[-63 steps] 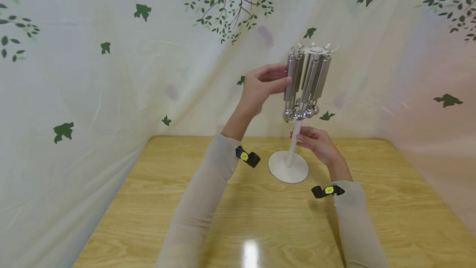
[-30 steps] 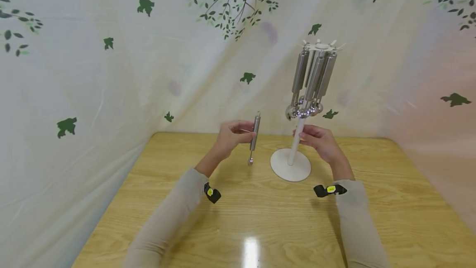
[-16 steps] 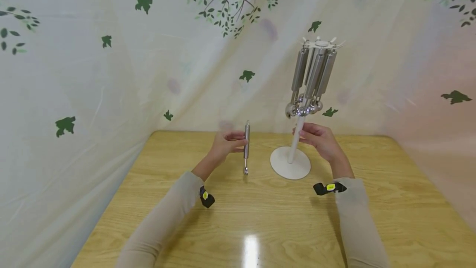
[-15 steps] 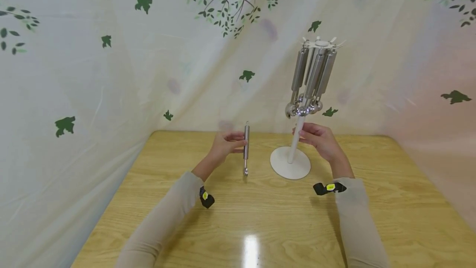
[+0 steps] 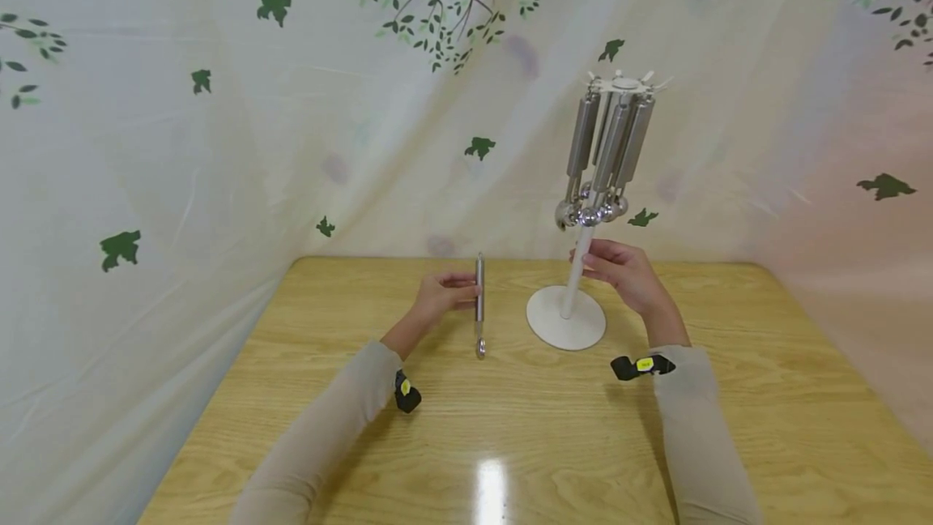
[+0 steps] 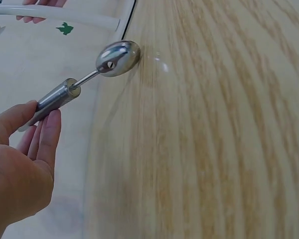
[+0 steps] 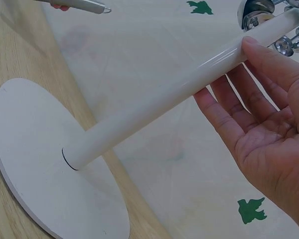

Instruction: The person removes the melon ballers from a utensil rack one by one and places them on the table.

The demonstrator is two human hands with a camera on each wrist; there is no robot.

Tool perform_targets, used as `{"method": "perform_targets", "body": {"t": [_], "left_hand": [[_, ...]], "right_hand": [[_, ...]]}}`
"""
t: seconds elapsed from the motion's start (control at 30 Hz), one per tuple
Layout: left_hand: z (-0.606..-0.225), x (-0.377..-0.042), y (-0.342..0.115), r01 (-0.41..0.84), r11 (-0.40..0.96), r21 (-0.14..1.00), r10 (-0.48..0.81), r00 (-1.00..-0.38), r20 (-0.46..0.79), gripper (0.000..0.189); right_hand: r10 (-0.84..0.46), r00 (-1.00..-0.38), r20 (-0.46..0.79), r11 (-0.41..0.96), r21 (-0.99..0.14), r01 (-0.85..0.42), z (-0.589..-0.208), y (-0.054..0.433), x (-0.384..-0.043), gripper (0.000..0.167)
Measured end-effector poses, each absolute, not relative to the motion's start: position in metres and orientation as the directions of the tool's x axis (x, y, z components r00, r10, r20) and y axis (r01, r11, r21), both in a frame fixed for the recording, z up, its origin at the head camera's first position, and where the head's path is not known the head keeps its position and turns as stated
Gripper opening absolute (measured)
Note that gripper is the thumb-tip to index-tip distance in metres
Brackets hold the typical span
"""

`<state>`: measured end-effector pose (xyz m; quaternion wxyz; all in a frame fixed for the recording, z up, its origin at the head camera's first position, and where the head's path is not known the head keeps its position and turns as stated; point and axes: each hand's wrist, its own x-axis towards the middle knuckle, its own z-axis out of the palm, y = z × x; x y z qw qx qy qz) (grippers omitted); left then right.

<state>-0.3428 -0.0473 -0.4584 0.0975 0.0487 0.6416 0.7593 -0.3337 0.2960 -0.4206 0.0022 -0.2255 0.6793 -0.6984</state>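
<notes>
My left hand (image 5: 437, 298) pinches a steel melon baller (image 5: 479, 310) by its handle, left of a white stand. It hangs nearly upright, scoop down and handle loop up. In the left wrist view the rounded scoop (image 6: 118, 59) shows a small hole and sits close over the table. My right hand (image 5: 625, 275) holds the stand's white pole (image 5: 573, 286), thumb on the near side and fingers behind, as the right wrist view shows. Several similar steel scoops (image 5: 589, 215) hang by their handles (image 5: 612, 148) from the white hooked top (image 5: 624, 84).
The stand's round white base (image 5: 547, 326) rests on the wooden table (image 5: 408, 460) toward the back. Behind the table's far edge hangs a pale curtain (image 5: 401, 144) printed with leaves and branches. Black straps with small modules (image 5: 406, 392) sit at both wrists.
My left hand took the melon baller off the stand, carried it down and left, and has since lowered it slightly. My right hand stays on the pole.
</notes>
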Motion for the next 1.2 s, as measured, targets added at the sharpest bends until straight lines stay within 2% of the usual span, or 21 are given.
{"method": "perform_targets", "body": {"t": [0.3,0.6,1.0,1.2], "left_hand": [[-0.471,-0.349,-0.045,-0.090,-0.135,0.987,0.185,-0.981,-0.064,0.031],[-0.478,-0.347,-0.041,-0.063,-0.021,0.998,0.120,-0.991,-0.060,0.030],[-0.480,-0.344,-0.033,0.036,0.261,0.965,0.055,-0.998,0.022,0.024],[-0.478,-0.343,-0.031,0.147,0.419,0.896,0.130,-0.986,0.101,0.022]], "right_hand": [[-0.317,-0.898,0.305,-0.070,-0.952,-0.298,-0.422,0.296,-0.336,0.035],[-0.323,-0.897,0.301,-0.069,-0.953,-0.295,-0.423,0.296,-0.336,0.035],[-0.304,-0.908,0.290,-0.062,-0.957,-0.285,-0.422,0.295,-0.336,0.033],[-0.292,-0.915,0.279,-0.052,-0.960,-0.276,-0.420,0.295,-0.334,0.029]]}}
